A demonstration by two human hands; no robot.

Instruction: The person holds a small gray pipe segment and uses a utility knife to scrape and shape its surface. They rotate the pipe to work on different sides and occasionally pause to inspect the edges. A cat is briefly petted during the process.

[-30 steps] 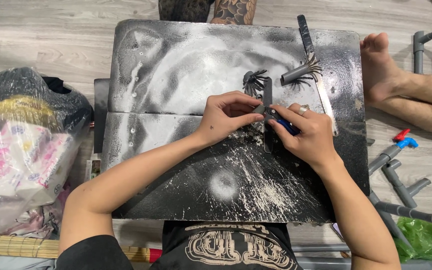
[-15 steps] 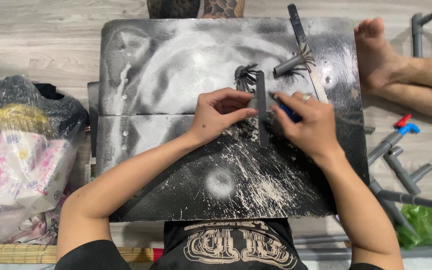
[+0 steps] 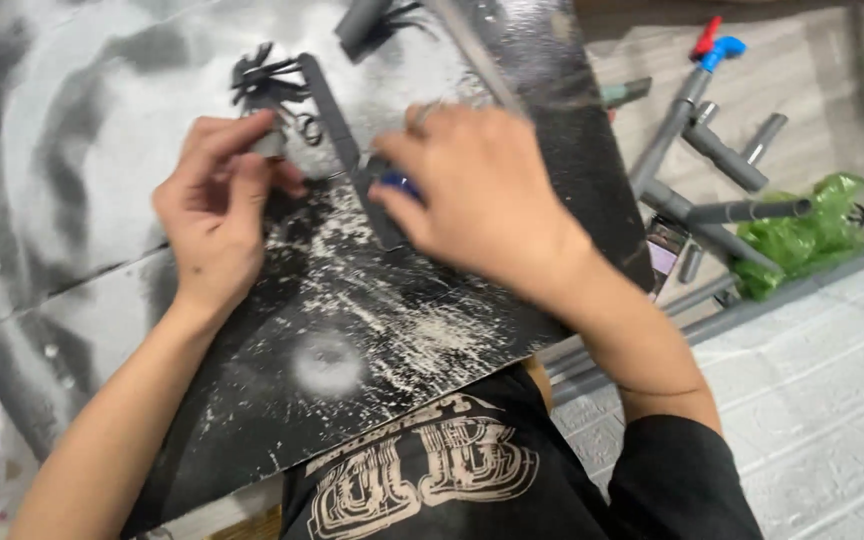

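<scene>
Left hand [image 3: 214, 215]: fingers curled, tips pinched on a small grey piece [image 3: 270, 146] at the upper end of a flat dark grey strip [image 3: 337, 130]. The strip is long, narrow, matte, running diagonally between the two hands.

Right hand [image 3: 482, 200]: fingers folded down over the strip's lower end, closed around a blue-tipped tool [image 3: 400, 183], mostly hidden, kind unclear.

Just beyond the left fingertips: a bundle of black, thin, spiky strands [image 3: 264, 80]. Beyond the right knuckles: a grey tube end [image 3: 360, 22].

Surface: a black board [image 3: 372, 310], smooth, heavily scuffed with white streaks and powdery smears, one pale round blotch near the body.

Right of the right wrist, on wood-plank floor: grey plastic pipes [image 3: 712, 150] with tee joints, a blue and red valve handle [image 3: 717, 45], a crumpled green plastic bag [image 3: 802, 235], white brick-pattern sheet [image 3: 822, 400].
</scene>
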